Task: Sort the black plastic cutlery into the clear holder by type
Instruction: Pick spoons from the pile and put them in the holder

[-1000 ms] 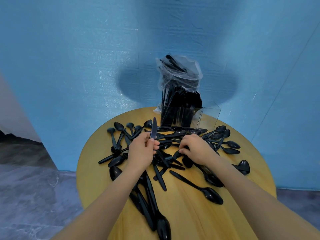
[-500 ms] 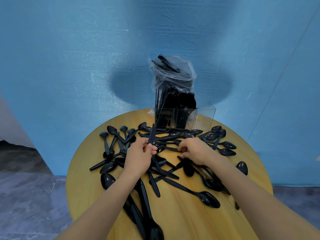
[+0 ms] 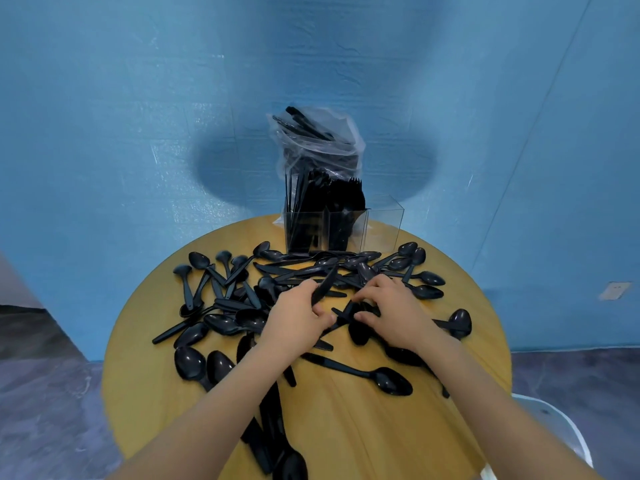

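Over a round wooden table (image 3: 346,427) strewn with black cutlery, the left hand (image 3: 294,323) holds 1 knife (image 3: 323,287) in a curled grip, its blade angled up and away toward the clear holder (image 3: 384,223) at the table's far edge. The right hand (image 3: 391,313) pinches into the tangle at the centre of the heap — which piece it has (another knife, by the look of it) cannot be told. Loose spoons (image 3: 393,381) lie on every side. The likely slip: the pinched piece is crossed with its neighbours, so a lift could drag or flick some off the table. The holder's left compartments look packed with upright pieces, so a hurried drop could land in the wrong section — or jam.
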A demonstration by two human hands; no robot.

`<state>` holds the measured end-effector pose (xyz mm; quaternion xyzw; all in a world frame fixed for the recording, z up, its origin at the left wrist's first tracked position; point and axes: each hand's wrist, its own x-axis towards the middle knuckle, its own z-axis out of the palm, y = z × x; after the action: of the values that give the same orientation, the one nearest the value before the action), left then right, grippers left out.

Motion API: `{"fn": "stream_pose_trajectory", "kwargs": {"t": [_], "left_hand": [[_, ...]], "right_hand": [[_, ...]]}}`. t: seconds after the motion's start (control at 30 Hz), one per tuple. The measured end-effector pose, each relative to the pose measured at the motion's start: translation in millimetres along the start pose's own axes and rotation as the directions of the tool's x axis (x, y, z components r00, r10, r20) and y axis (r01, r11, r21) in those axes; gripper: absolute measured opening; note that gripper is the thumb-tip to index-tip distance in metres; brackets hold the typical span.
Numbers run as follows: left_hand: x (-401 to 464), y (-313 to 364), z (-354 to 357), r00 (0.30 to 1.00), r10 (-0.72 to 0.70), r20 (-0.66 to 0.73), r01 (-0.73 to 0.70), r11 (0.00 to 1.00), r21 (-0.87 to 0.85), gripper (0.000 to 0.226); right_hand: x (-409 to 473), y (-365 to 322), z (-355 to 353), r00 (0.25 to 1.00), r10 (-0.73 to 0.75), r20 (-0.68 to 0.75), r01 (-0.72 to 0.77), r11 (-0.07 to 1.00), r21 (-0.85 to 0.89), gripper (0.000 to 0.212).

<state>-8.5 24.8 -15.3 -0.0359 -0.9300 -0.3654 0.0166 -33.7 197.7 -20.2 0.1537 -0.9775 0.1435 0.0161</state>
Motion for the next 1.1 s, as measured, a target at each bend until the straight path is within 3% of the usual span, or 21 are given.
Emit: {"fn": "stream_pose_trajectory", "kwargs": {"t": [0.2,0.4,0.7,1.1], "left_hand": [[15,12,16,0.989,-0.097,0.112,0.064,0.962,0.265,0.025],[27,12,18,0.978,-0.139,0.153,0.076,0.930,0.359,0.018],[31,8,12,0.980,0.000,0.199,-0.126,0.773,0.621,0.023],[36,3,14,0.976,0.127,0.178,-0.218,0.645,0.733,0.015]], "right_hand": [[-6,3,11,0.989,0.062,-0.134,-0.052,0.996,0.078,0.032],[-9,4,14,0.989,0.053,-0.137,-0.037,0.993,0.112,0.036],[2,5,15,0.978,0.102,-0.181,-0.061,0.974,0.219,0.030],[25,0,7,0.982,0.128,-0.138,-0.101,0.977,0.190,0.028]]}}
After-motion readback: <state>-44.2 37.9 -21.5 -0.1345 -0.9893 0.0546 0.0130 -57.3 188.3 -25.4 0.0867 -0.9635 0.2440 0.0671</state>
